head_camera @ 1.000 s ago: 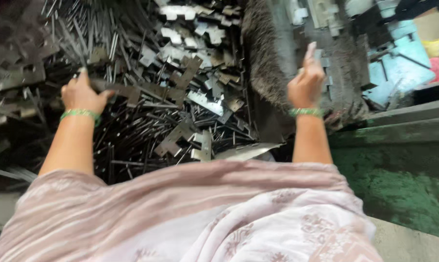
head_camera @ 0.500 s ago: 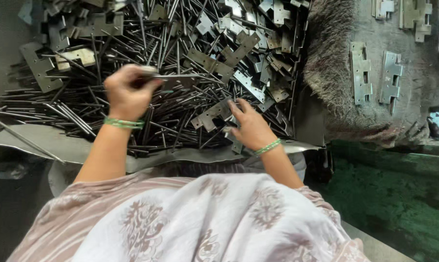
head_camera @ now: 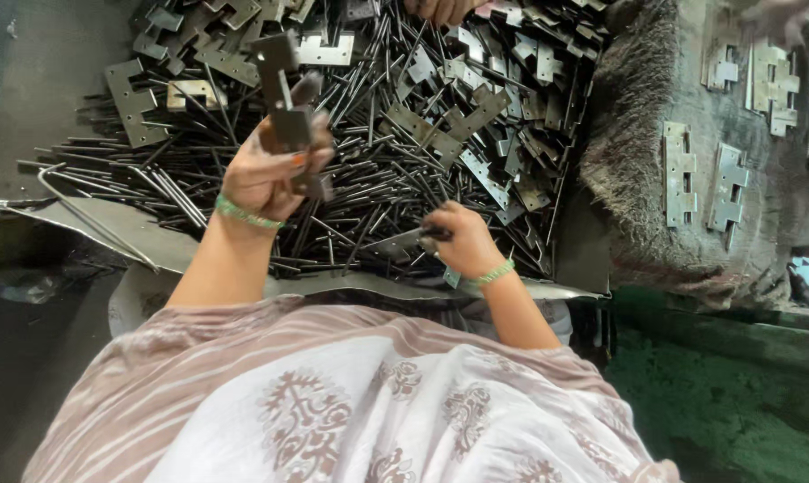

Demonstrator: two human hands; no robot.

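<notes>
Raised since half a second ago, the left hand [head_camera: 275, 170] now holds a dark metal hinge leaf [head_camera: 284, 98] upright above the heap, fingers curled tight round its lower end so the plate sticks up past the knuckles. Meanwhile the right hand [head_camera: 463, 240] has dropped lower, fingers closed on a thin steel pin [head_camera: 403, 241] lying at the near edge of the pile of rods and hinge plates [head_camera: 440, 116]. Further right, pale hinge plates [head_camera: 695, 183] rest on a rough mat [head_camera: 637, 134].
</notes>
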